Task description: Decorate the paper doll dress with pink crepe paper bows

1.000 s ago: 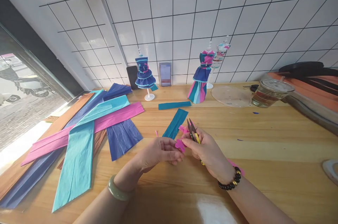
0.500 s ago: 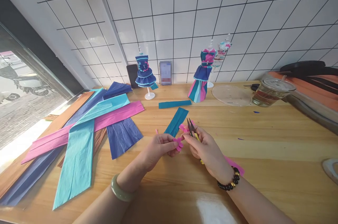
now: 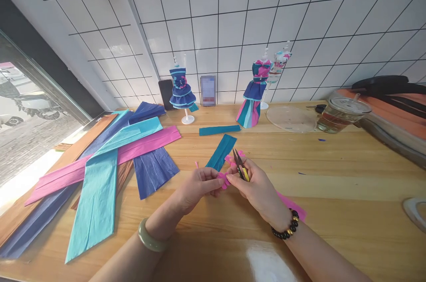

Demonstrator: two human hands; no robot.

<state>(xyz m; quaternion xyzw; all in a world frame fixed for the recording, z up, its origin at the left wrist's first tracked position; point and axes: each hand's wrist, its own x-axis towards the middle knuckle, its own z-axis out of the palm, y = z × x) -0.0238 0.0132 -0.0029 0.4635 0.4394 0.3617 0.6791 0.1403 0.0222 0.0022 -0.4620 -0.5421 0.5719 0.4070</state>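
Between the thumb and fingers of my left hand [image 3: 201, 186] is a small pink paper flower [image 3: 224, 180], pinched at its left side. My right hand [image 3: 256, 186] is closed around a pair of scissors [image 3: 240, 164] with dark blades and yellow on the handles; the blades point up and away. Its thumb and index fingertip also touch the flower's right edge. Behind the scissors lie more pink paper pieces [image 3: 229, 158], partly hidden. A teal paper strip [image 3: 222, 151] rests on the table just beyond my hands. A pink paper strip [image 3: 293, 205] shows partly beneath my right wrist.
Overlapping crepe paper strips [image 3: 100, 202] cover the table's left side. Small dress forms in paper dresses, one blue [image 3: 181, 89] and one multicoloured [image 3: 258, 93], stand near the tiled wall by a phone [image 3: 208, 91]. A lidded cup [image 3: 342, 115] and a clear plastic disc [image 3: 291, 120] are at right.
My right hand has moved slightly left, and its thumb and index finger now meet the flower. The scissors have shifted with it. My left hand keeps its pinch.
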